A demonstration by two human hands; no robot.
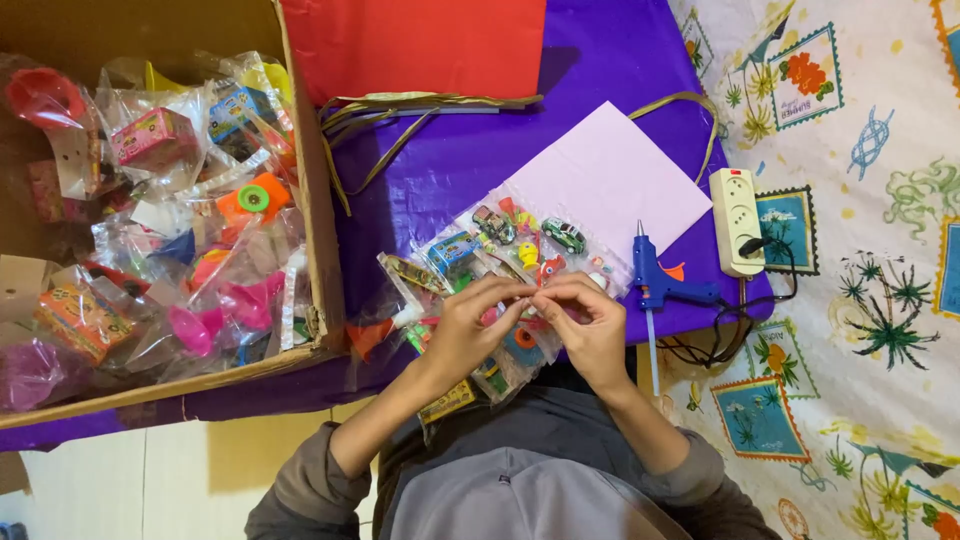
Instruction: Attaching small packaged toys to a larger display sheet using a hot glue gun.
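On the purple sheet (600,60) spread over the patterned cloth (860,130), work looks partly done, judging by how things lie. At nine o'clock from the hands, the cardboard box (318,230) is crammed with small bagged toys (190,220), which I take as the stock or the finished lot; I cannot tell which. At twelve o'clock from the hands lies a pale pink card (620,170), bare except at its lower left corner, where a row of clear toy packets (500,250) overlaps it. A blue glue gun (665,288) rests at three o'clock, just beside a white power strip (736,220), untouched. Both hands meet over the packets: the left hand (470,335) and right hand (592,330) are curled narrow, fingertips pinched together on a small packet's edge. What exactly sits between the fingertips is too small to tell.
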